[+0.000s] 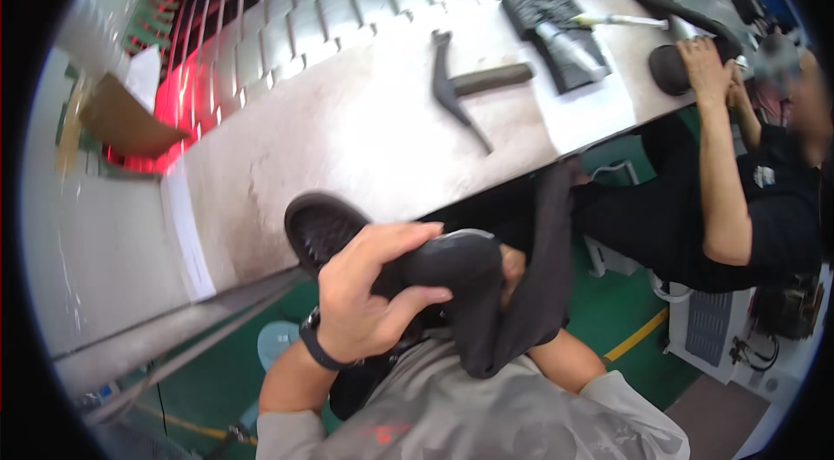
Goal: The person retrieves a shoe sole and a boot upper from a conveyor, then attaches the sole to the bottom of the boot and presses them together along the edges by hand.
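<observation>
In front of my body I hold a black boot (456, 264) with a rounded, shiny end and soft dark material hanging below. My left hand (369, 286) grips it from the left, fingers over the top and thumb beneath. Only some fingers of my right hand (512, 273) show; they curl against its right side, and the rest is hidden behind the dark material. A black treaded sole (323, 230) sticks up beside my left hand at the table edge; I cannot tell whether it belongs to the same boot.
On the pale table (347, 138) lies a hammer (469, 82). Beyond it are white paper (599, 117), a black tray (586, 78) with a tube, and a brush (625, 20). Metal slats (365, 0) line the far side. At right a co-worker (725, 138) handles a black shoe (669, 69).
</observation>
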Action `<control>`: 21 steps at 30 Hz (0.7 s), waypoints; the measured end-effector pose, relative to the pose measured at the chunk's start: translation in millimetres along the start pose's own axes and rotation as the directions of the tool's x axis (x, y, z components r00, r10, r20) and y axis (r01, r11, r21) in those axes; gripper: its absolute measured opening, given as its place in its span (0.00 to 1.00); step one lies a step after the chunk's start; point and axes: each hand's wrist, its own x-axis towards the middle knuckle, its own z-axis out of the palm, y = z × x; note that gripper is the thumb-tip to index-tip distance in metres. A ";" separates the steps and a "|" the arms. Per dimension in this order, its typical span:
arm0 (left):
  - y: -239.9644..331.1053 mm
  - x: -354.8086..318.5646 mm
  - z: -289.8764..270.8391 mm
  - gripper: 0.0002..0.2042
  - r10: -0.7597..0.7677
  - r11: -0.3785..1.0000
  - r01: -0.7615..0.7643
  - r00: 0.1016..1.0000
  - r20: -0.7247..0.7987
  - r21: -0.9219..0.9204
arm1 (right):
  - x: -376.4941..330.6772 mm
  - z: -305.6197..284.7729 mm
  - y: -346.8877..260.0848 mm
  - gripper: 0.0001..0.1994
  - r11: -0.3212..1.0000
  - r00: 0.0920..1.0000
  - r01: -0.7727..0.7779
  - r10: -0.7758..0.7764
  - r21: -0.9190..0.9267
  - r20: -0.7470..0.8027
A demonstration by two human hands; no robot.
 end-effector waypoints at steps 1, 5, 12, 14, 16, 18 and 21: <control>0.7 -0.2 1.3 0.32 0.012 1.000 -0.013 1.000 -0.022 -0.003 | -2.3 -1.2 -4.0 0.34 0.997 0.999 0.027 -0.028 -0.071 -0.017; 10.2 6.9 9.5 0.33 -0.041 0.999 0.040 0.997 -0.064 -0.013 | -6.4 1.0 -13.6 0.27 0.994 0.999 0.043 -0.046 -0.103 -0.025; 13.7 20.7 -8.3 0.34 0.084 0.854 -0.110 0.994 0.074 0.509 | 1.5 -6.8 -16.7 0.20 0.996 0.999 0.024 -0.025 -0.082 -0.019; 3.8 15.1 -30.1 0.34 0.091 0.761 -0.029 0.994 -0.063 0.648 | 2.6 -12.5 -23.4 0.22 0.988 0.998 -0.016 0.005 -0.151 -0.068; -10.2 7.0 -54.5 0.33 -0.014 0.664 0.129 0.987 -0.160 0.737 | 5.6 -18.5 -30.3 0.24 0.999 0.996 0.051 -0.052 -0.011 -0.072; -22.1 -5.7 -74.0 0.28 -0.089 0.735 0.123 0.992 -0.085 0.667 | 11.3 -23.9 -31.1 0.25 0.993 0.998 0.003 0.004 0.117 -0.064; -35.4 -24.6 -82.8 0.25 -0.238 0.971 0.233 0.954 -0.184 -0.053 | 21.9 -29.7 -14.6 0.29 0.943 0.988 -0.153 0.152 0.297 0.027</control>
